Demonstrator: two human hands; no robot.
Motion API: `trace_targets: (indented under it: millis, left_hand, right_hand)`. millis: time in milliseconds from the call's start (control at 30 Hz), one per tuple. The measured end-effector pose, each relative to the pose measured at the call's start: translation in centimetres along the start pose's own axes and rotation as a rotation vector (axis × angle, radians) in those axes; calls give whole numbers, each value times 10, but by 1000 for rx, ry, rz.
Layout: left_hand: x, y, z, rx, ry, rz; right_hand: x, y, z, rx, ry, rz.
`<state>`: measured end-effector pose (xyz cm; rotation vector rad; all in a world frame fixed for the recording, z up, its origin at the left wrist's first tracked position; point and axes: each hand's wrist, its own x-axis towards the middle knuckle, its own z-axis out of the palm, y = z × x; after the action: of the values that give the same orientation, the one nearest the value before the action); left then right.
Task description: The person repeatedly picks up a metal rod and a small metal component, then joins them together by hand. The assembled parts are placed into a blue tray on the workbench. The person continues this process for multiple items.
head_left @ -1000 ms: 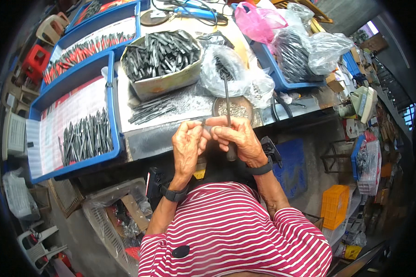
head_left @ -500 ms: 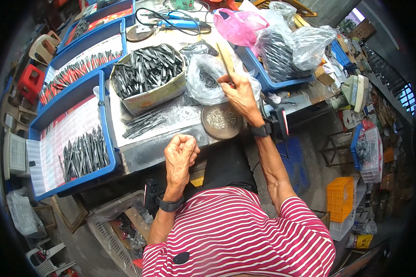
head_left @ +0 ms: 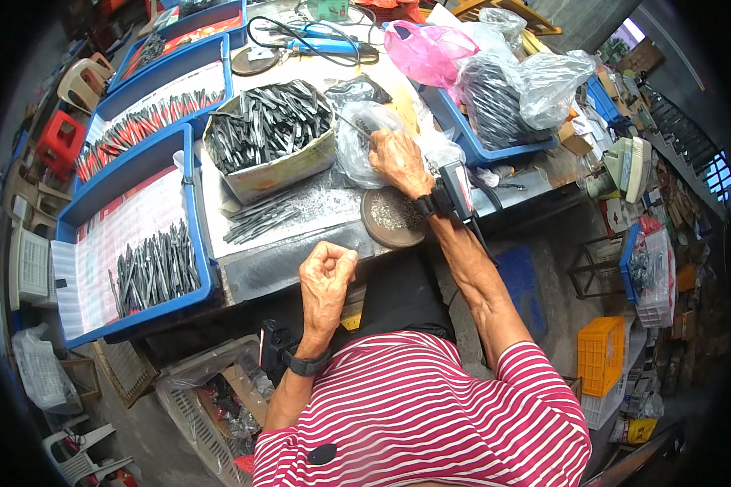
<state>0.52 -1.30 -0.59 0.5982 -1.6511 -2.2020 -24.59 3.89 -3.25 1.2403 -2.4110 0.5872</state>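
My right hand (head_left: 400, 165) is closed beside a clear plastic bag (head_left: 356, 154). A thin dark rod (head_left: 352, 124) juts from its fingertips toward the far left; its kind is unclear. My left hand (head_left: 326, 280) is held in front of the table edge, fingers curled with thumb against forefinger; anything inside is hidden. Between the hands, a round brown dish (head_left: 390, 215) holds many tiny metal bits. Behind my left hand, a carton (head_left: 276, 174) is heaped with slim black metal pieces. More of these black pieces (head_left: 260, 217) lie loose on the table before it.
Blue trays (head_left: 205, 268) line the left side, holding rows of black and red-black pieces. At the right, another blue tray (head_left: 495, 152) carries bagged black pieces beside a pink bag (head_left: 426, 53). Blue-handled tools with cables (head_left: 321, 46) lie at the back.
My right hand has moved left and slightly nearer, onto the clear bag. The tan flat stick seen at its fingers is no longer there; a thin dark rod shows instead. My left hand stays curled.
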Motion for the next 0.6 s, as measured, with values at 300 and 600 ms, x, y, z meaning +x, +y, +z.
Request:
trace_targets:
  millis: [300,600]
  left_hand:
    - [-3,2,-2,-41,34,31]
    - [3,4,5,-288,-28,30]
  right_hand:
    - [-7,-2,-23,-13,19,26]
    - [-25,-32,-80,988,-214,502]
